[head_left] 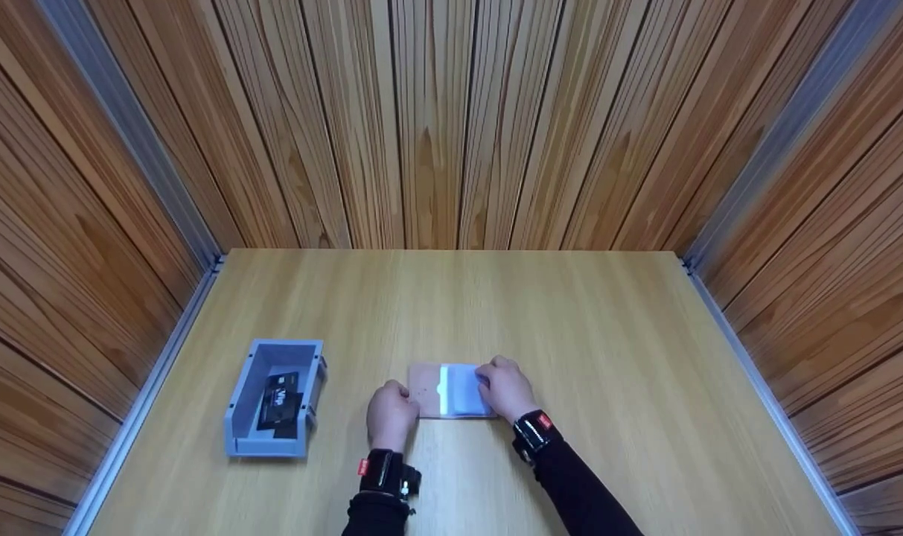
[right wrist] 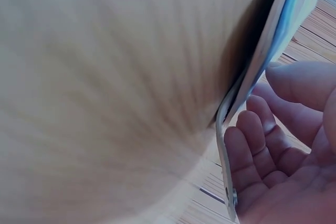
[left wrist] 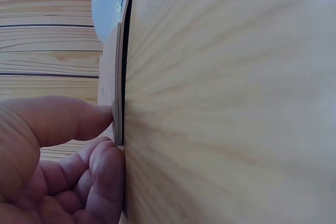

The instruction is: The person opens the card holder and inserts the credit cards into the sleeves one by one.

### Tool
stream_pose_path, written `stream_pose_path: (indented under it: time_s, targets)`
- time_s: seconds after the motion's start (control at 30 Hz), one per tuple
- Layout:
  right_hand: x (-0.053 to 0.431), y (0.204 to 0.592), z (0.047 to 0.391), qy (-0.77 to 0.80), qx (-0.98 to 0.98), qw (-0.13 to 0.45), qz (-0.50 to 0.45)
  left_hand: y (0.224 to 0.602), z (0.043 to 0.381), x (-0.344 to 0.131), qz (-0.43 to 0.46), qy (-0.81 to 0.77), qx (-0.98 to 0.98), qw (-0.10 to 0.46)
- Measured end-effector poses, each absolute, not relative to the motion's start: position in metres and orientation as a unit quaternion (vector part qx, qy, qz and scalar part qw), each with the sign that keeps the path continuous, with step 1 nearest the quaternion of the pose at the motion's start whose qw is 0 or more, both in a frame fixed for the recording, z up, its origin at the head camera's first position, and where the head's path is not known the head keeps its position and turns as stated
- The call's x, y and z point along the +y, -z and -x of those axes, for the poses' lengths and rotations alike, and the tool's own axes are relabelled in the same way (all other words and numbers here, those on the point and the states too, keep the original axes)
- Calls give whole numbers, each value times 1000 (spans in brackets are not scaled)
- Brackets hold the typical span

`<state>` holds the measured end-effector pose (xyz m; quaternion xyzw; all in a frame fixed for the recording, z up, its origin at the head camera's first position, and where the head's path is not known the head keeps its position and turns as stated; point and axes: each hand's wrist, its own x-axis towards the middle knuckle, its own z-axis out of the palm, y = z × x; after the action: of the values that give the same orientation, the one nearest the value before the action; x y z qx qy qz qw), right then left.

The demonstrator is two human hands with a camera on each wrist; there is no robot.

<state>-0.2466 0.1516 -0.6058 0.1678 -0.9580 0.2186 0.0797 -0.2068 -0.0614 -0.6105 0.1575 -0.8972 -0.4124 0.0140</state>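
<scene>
An opened card holder [head_left: 423, 388] with a pale pink cover lies on the table between the hands. Clear, bluish plastic sleeves [head_left: 466, 391] cover its right part. At its left edge, my left hand [head_left: 391, 415] pinches the cover, thumb on top and the other fingers curled by the edge in the left wrist view. My right hand [head_left: 509, 391] holds the sleeves at the right side between thumb [right wrist: 299, 80] and index finger. In the right wrist view a strap [right wrist: 224, 166] with a metal snap [right wrist: 234, 196] hangs from the cover beside the curled fingers.
A grey-blue plastic bin [head_left: 240, 417] stands to the left, with black cards [head_left: 280, 402] inside, one lettered "VIP". Wood-plank walls [head_left: 436, 126] enclose the tabletop [head_left: 570, 313] at the back and sides, with metal rails [head_left: 764, 402] along the side edges.
</scene>
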Motion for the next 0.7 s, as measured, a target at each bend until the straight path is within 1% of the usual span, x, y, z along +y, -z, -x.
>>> stream_pose_path:
  time_s: [0.13, 0.7]
  targets:
    - [151, 605, 245, -222, -955, 90, -177, 611, 207, -61, -155, 413, -897, 16]
    - [143, 606, 242, -226, -953, 69, -191, 610, 205, -62, -146, 418, -896, 24]
